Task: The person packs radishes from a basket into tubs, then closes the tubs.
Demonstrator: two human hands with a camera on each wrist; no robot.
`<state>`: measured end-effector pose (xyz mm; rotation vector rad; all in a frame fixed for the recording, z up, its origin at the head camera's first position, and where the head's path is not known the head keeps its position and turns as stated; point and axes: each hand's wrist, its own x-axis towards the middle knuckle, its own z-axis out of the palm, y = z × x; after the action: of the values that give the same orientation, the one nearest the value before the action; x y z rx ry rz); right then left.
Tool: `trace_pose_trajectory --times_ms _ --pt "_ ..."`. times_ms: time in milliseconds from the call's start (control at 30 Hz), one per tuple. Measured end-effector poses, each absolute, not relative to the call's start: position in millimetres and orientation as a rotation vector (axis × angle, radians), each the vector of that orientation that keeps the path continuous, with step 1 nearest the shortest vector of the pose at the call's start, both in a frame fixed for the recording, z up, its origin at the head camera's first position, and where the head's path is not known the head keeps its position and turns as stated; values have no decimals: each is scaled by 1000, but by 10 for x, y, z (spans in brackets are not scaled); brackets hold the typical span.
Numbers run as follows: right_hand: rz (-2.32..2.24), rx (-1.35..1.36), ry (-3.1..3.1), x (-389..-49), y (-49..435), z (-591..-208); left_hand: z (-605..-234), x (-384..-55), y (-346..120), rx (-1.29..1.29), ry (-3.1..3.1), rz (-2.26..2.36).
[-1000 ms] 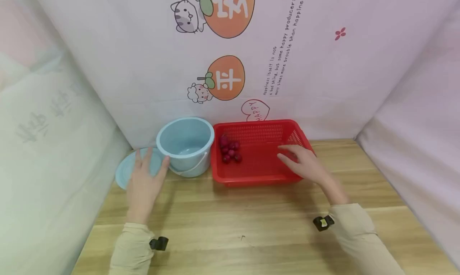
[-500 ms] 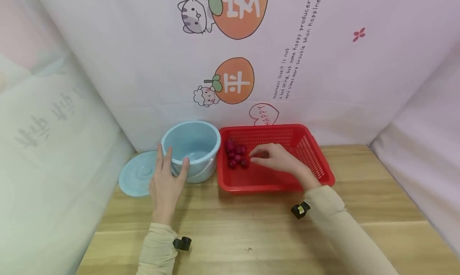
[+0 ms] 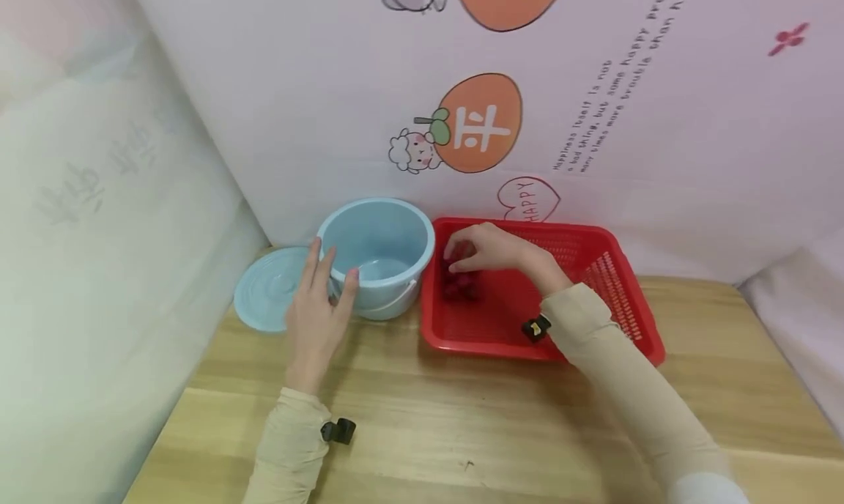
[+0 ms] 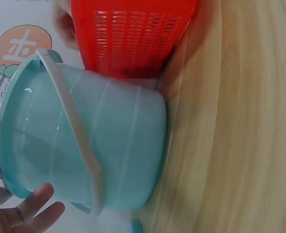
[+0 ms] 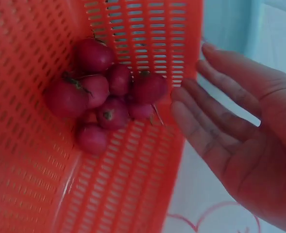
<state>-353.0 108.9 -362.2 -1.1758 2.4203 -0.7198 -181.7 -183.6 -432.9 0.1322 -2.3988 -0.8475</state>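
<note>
Several small dark red radishes, some with short stem stubs, lie clustered at the left end of a red plastic basket. My right hand hovers over that end with loosely bent fingers. The right wrist view shows its fingers apart from the radishes and holding nothing. To the basket's left stands a light blue bucket, upright and lidless, its handle hanging down. My left hand is at the bucket's left front rim, fingers spread and fairly straight; whether they touch it I cannot tell.
A round light blue lid lies on the wooden table, left of the bucket. A printed white cloth hangs close behind the bucket and basket. More cloth closes off the left side.
My right hand has moved left from the basket's right part to above the radishes. My left hand has gone from over the lid to the bucket's rim. The head view has shifted.
</note>
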Motion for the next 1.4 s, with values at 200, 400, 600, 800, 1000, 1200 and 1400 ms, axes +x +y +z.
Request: trace_pose_trajectory --times_ms 200,400,600,800,1000,1200,1400 --pt "-754 -1174 2452 -3563 1179 -3733 -4248 -1900 -1698 42 -2375 -892" --pt "-723 -1193 2592 -3607 1139 -3634 -4156 -1958 -1736 18 -2290 -899" --pt "-453 -1159 2847 -3594 1072 -3586 -4152 -1964 -1776 22 -2271 -900" --pt "-414 -1202 2813 -3637 1009 -3687 -4182 -1996 -1783 21 -2256 -920" --pt "-468 -1156 2793 -3691 980 -3807 -4254 -2012 -1803 26 -2251 -939" --pt "-496 -1178 2722 -3736 930 -3860 -4347 -2016 -1842 45 -2227 -924" --pt "-674 -1178 2643 -3799 973 -3817 -4456 -2007 -1875 63 -2239 -898"
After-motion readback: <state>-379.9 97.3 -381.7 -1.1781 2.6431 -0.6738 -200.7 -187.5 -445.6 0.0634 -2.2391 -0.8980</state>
